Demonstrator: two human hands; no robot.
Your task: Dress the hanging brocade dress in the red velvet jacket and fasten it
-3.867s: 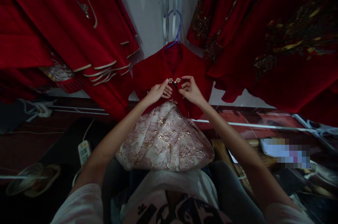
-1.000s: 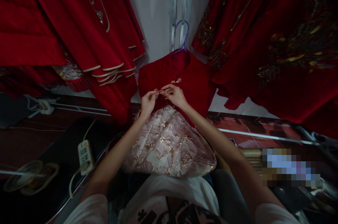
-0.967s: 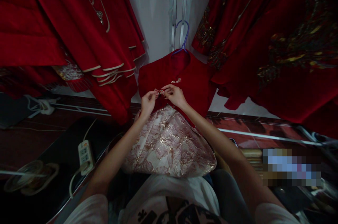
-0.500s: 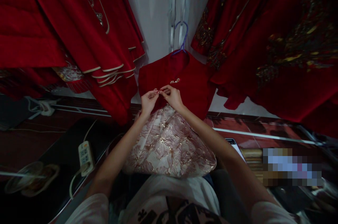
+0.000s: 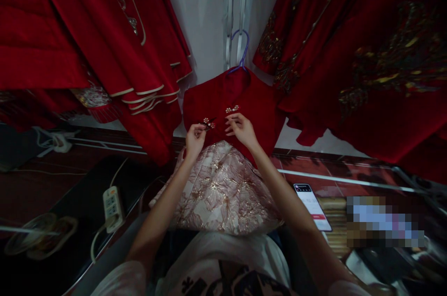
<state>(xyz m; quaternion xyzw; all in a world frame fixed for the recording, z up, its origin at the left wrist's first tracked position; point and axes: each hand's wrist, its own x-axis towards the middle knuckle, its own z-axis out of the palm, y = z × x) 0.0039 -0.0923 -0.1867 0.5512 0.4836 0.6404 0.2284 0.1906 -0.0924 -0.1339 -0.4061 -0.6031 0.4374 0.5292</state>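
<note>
A red garment (image 5: 258, 100) hangs in front of me from a purple hanger (image 5: 241, 61). My left hand (image 5: 196, 140) is closed, thumb and fingers pinching the edge of a pearl-beaded flower ornament (image 5: 208, 123) low on the garment's left side. A dark strip shows beneath those beads; I cannot tell what it is. My right hand (image 5: 242, 129) holds nothing, its fingers loosely apart just below a second beaded flower ornament (image 5: 232, 109). Pink-and-gold brocade fabric (image 5: 223, 189) spreads over my lap, below both hands.
Red embroidered garments (image 5: 132, 54) hang at left, and more red garments (image 5: 349, 100) at right. A white power strip (image 5: 113, 208) lies on a black surface at left. At right, a lit phone (image 5: 312, 207) rests by bamboo slats (image 5: 333, 221). Metal rails (image 5: 342, 179) run low along the wall.
My hands have parted from their meeting point. The right moved right and opened; the left shifted slightly down and left. The lower beaded ornament is now uncovered, and more of the phone shows.
</note>
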